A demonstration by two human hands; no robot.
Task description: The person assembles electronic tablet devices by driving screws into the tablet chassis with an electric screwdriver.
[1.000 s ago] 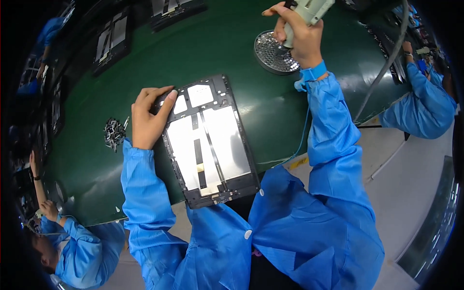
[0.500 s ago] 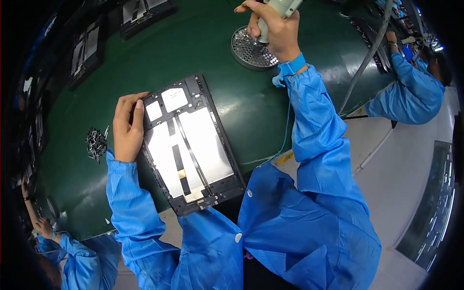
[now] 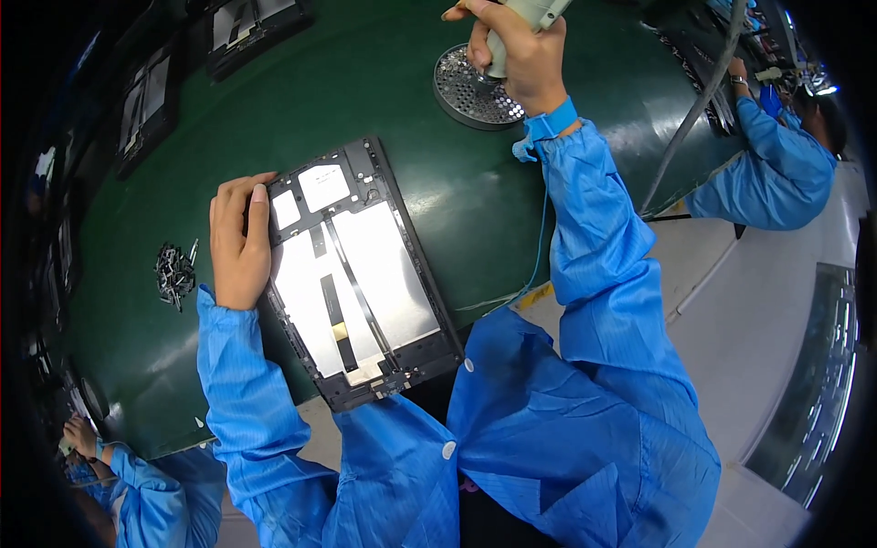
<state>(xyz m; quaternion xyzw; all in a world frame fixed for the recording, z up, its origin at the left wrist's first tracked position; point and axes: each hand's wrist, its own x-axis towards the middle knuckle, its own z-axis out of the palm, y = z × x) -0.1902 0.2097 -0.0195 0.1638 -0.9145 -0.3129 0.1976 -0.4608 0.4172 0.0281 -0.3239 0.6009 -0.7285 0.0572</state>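
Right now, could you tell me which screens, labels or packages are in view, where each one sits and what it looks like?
Screen panel: back side up under the left hand on the green belt, a black-framed rectangle with silvery plates.
Two more panels: further up the belt at top left, dark frames with pale insides.
Labels or packages: none that I can make out.

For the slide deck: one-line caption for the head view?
Left hand steadies a black panel frame on the green belt; right hand holds a power screwdriver at a round perforated dish.
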